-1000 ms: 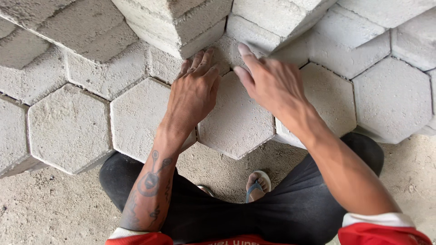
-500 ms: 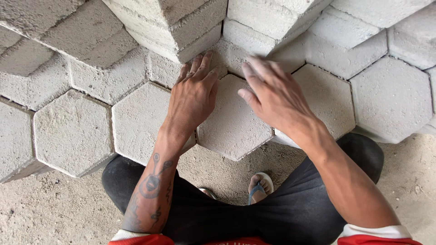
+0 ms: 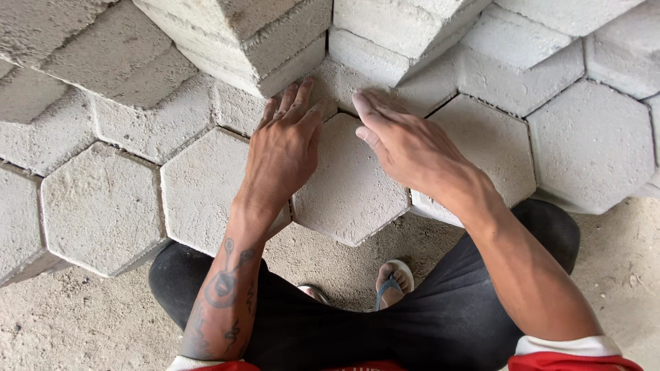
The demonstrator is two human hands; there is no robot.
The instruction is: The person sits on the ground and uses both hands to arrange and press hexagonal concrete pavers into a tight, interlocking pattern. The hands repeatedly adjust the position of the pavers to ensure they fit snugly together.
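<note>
1. nearest the camera are the person's black trousers (image 3: 412,330), with a red and white hem at the bottom edge, and one foot in a blue-strapped sandal (image 3: 392,278) on the sandy ground (image 3: 75,323), just below the centre paver.
2. the centre paver (image 3: 347,189), a grey hexagonal concrete block, lies at the front edge of the laid field; its lower point juts out over the sand above the sandal.
3. the left hand (image 3: 282,154) lies flat, palm down, over the left edge of the centre paver, fingers together and stretched out, their tips reaching the block beyond it. the forearm carries a dark tattoo.
4. the right hand (image 3: 405,148) rests over the centre paver's upper right edge, open and flat, fingers loosely together and pointing up and left. neither hand pinches or grips anything.
5. left of the centre paver sits a like hexagon (image 3: 203,185), and a further one (image 3: 103,209) beyond that; right of it are two more hexagons (image 3: 491,148) (image 3: 591,144).
6. beyond the centre paver, stacked pavers (image 3: 240,41) rise in tilted layers, one corner overhanging just above the left fingertips.
</note>
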